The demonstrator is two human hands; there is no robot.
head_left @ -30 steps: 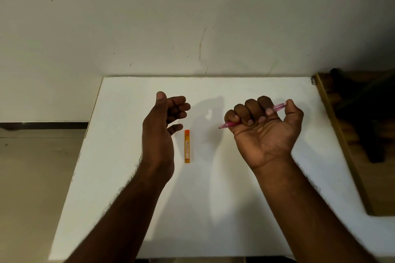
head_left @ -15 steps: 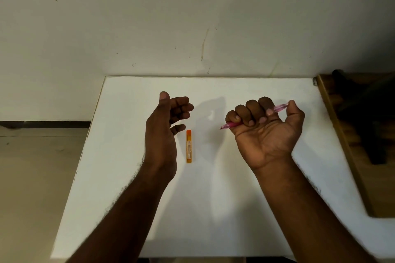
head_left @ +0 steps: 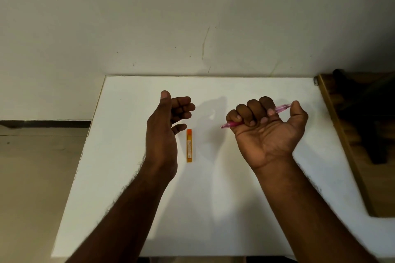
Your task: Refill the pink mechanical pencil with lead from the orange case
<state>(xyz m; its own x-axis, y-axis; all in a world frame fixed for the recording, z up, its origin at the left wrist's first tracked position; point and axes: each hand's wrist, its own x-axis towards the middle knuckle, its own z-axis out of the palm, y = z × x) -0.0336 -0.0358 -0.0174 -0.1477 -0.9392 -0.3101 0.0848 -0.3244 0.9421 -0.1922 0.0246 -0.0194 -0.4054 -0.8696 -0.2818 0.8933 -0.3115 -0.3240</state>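
Note:
The pink mechanical pencil (head_left: 282, 108) lies across my right hand (head_left: 268, 132), which is raised palm-up over the white table (head_left: 213, 209). The fingers of that hand curl round the barrel; its tip pokes out to the left and its cap end to the right by the thumb. The slim orange lead case (head_left: 189, 145) lies flat on the table between my hands, lengthwise toward me. My left hand (head_left: 165, 132) hovers just left of the case, fingers loosely bent and holding nothing.
A pale wall runs along the table's far edge. A wooden surface (head_left: 342, 134) with a dark object (head_left: 372, 126) on it adjoins the table's right side. Tiled floor lies beyond the left edge.
Both hands have barely shifted; the left hand has risen slightly beside the case. The pencil stays gripped in the right hand.

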